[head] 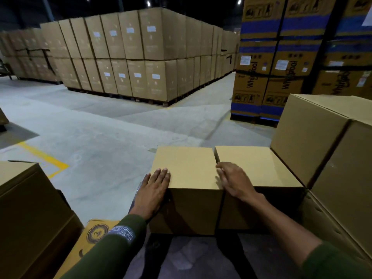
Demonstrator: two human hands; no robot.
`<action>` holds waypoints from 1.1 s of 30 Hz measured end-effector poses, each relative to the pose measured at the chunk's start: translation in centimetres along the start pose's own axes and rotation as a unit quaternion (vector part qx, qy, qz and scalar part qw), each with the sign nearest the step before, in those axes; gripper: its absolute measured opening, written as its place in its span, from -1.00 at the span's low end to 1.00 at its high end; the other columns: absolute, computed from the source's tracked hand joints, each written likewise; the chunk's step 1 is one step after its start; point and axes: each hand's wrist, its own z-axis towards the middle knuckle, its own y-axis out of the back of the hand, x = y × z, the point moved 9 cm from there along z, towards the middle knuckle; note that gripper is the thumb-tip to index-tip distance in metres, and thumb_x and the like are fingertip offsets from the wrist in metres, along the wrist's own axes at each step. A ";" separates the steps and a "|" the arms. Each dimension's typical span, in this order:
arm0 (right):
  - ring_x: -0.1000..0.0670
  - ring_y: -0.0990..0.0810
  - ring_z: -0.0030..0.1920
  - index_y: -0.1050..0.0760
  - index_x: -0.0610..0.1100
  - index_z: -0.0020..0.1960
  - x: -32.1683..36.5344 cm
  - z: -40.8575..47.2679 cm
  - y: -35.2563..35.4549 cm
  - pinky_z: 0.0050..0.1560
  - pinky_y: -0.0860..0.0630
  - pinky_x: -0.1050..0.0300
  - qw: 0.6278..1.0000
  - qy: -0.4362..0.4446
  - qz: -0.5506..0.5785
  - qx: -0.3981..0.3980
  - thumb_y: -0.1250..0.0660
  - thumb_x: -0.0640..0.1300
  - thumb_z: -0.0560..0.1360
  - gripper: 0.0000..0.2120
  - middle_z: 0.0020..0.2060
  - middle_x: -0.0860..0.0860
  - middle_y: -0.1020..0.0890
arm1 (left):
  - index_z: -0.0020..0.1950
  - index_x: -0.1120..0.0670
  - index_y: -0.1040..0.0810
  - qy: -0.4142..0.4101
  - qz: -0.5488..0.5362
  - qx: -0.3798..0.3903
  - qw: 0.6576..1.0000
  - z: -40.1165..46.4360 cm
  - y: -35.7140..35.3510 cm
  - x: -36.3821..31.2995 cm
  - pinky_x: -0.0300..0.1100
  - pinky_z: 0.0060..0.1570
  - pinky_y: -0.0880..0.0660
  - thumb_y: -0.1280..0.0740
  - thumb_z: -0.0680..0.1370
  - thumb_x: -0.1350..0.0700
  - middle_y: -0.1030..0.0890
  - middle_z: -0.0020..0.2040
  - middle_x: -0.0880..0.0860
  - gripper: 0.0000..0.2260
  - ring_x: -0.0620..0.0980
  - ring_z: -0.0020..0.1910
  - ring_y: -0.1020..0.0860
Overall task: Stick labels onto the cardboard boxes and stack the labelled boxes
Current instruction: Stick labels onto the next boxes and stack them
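Note:
A plain cardboard box (187, 168) stands in front of me with its bare top showing. My left hand (154, 189) lies flat on its near left corner, fingers straight. My right hand (231, 181) rests at the box's right edge, over the gap to a second plain box (255, 166) that sits right beside it; the fingers are blurred but look extended. I see no label on either box top or in either hand.
Taller plain boxes (314, 137) are stacked at the right. A brown box (26, 208) stands at the left, with a printed yellow carton (94, 236) by my left sleeve. Pallets of labelled cartons (141, 57) and blue-banded cartons (267, 67) stand across the concrete floor (96, 141).

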 end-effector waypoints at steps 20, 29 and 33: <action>-0.09 -0.53 0.11 -0.50 -0.15 0.18 -8.4 -1.0 -1.1 0.12 -0.45 0.02 0.995 -0.091 -0.040 0.026 -0.18 -0.15 0.62 -0.80 0.14 -0.09 -0.59 | 0.50 0.19 -0.35 -0.025 -0.007 0.014 1.000 2.3 -1.1 0.0 0.16 0.31 -0.41 -0.50 0.41 -0.16 -0.35 0.50 0.17 -0.22 0.20 0.44 -0.37; -0.12 -0.54 0.20 -0.51 -0.21 0.26 -7.1 -0.8 -0.1 0.21 -0.43 0.01 0.997 -0.072 -0.003 0.027 -0.24 -0.12 0.62 -0.73 0.19 -0.14 -0.60 | 0.62 0.04 0.11 -0.033 -0.006 0.138 0.990 3.2 0.3 -0.1 0.06 0.53 0.04 -0.05 0.52 -0.42 0.07 0.62 0.04 -0.17 0.06 0.59 0.10; -0.15 -0.54 0.19 -0.53 -0.21 0.24 -1.7 -0.3 -0.3 0.20 -0.41 0.02 1.000 -0.007 0.008 -0.011 -0.30 -0.14 0.59 -0.74 0.18 -0.14 -0.61 | 0.62 0.09 0.07 0.015 -0.030 0.093 0.995 0.6 2.4 -0.1 0.17 0.52 0.11 0.35 0.37 -0.54 0.10 0.62 0.03 0.00 0.04 0.58 0.19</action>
